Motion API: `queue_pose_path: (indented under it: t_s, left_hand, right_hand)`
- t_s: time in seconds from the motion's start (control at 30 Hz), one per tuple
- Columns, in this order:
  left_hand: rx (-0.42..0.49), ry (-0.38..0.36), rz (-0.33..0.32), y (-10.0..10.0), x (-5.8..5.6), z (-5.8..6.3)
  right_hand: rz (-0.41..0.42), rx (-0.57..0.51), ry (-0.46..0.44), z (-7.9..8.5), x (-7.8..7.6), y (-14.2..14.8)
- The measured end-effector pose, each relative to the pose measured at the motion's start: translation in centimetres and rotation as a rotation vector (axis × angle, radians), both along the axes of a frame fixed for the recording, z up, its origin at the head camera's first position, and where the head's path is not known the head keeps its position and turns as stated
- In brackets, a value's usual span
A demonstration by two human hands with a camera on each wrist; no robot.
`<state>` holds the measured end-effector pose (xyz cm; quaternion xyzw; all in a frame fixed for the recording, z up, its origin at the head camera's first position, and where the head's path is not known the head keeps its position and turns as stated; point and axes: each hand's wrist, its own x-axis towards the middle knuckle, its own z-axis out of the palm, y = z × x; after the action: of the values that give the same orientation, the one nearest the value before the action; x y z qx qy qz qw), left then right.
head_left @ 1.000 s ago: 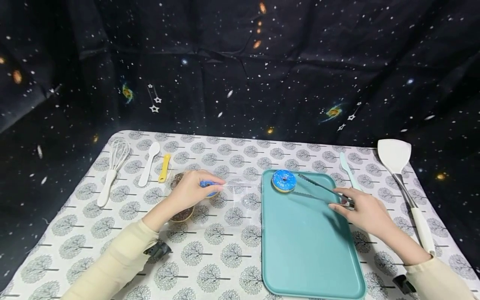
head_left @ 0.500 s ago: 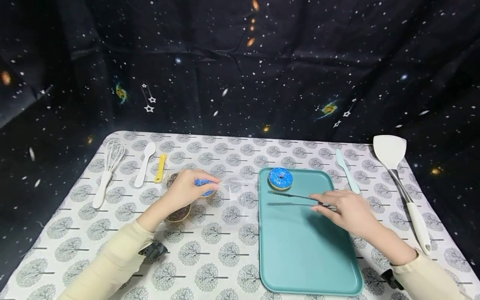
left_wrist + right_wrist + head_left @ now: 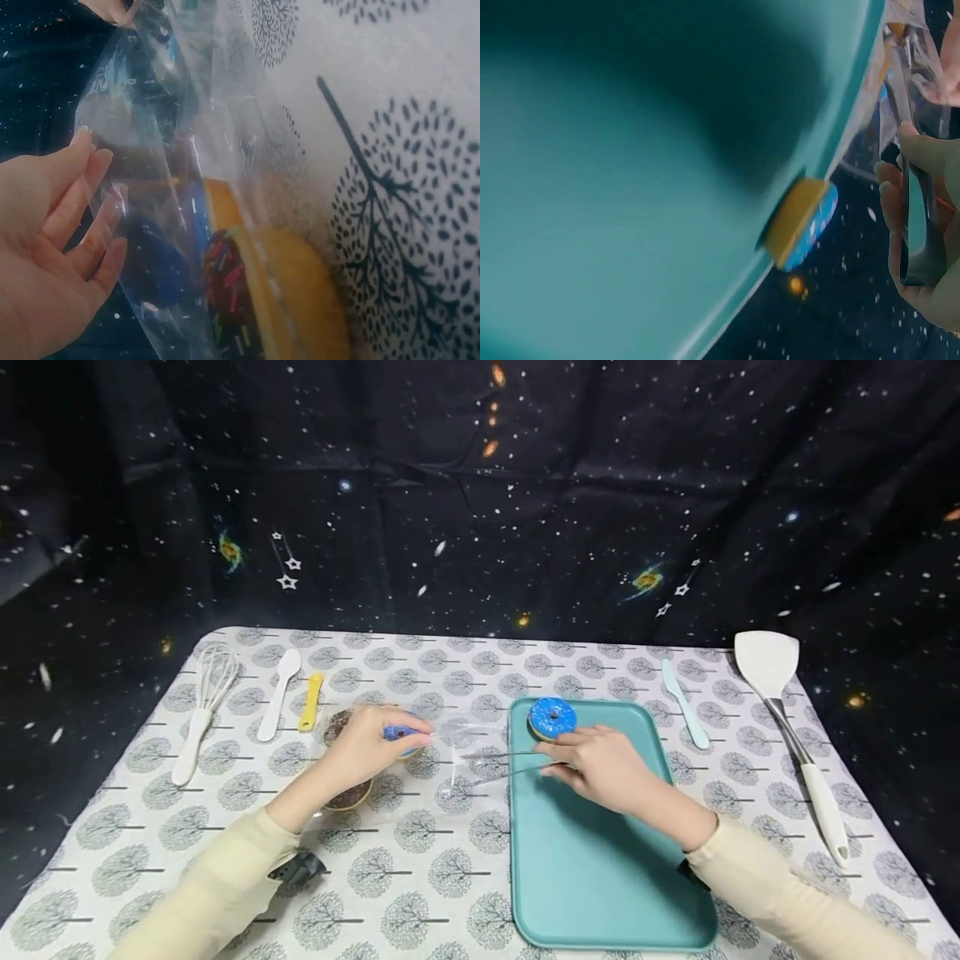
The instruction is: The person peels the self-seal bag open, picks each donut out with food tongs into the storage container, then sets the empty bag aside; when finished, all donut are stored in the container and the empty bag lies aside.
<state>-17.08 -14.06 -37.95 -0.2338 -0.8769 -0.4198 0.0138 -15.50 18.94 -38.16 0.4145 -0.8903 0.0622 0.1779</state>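
My left hand [image 3: 367,743] pinches the upper edge of a clear plastic bag [image 3: 142,127], lifting its film off the cloth. Inside the bag lie chocolate donuts with sprinkles [image 3: 229,289] and a blue donut [image 3: 397,732], partly hidden behind my left hand in the head view. With my right hand [image 3: 603,768] I hold metal tongs [image 3: 924,259] over the teal tray [image 3: 600,893]. The tongs' tips point left past the tray's edge and overlap the bag's mouth end. Another blue donut [image 3: 552,717] sits at the tray's far left corner, just beyond my right hand.
On the left of the patterned cloth [image 3: 420,877] lie a white whisk [image 3: 202,718], a white spoon [image 3: 279,695] and a yellow-handled utensil [image 3: 311,702]. To the tray's right are a pale blue knife [image 3: 685,704] and a white spatula [image 3: 787,743]. A dark starry curtain [image 3: 420,527] hangs behind.
My right hand has moved left across the tray with the tongs, from beside the blue donut to the bag's mouth end. My left hand keeps its grip on the bag.
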Motion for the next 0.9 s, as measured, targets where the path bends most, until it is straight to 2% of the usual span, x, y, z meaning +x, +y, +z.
queue_pose_path:
  t_s: [0.17,0.33,0.57,0.7,0.9]
  left_hand:
    - [0.003,0.014,-0.001,0.3,0.1,0.0]
    - [-0.005,0.005,0.007,0.5,-0.1,0.2]
    - [0.004,-0.051,0.021,0.4,0.0,0.8]
    - [0.016,-0.053,0.043,0.4,-0.1,0.6]
    - [0.031,-0.070,0.046,0.4,0.1,0.7]
  right_hand:
    - [-0.022,0.042,-0.131,-0.9,-0.7,-2.0]
    - [-0.091,0.006,-0.216,-0.9,-1.0,-3.6]
    - [-0.165,-0.056,-0.363,-0.5,-1.2,-5.4]
    - [-0.172,-0.080,-0.394,-0.6,-1.4,-6.1]
    - [-0.137,-0.119,-0.445,-0.7,-1.6,-7.1]
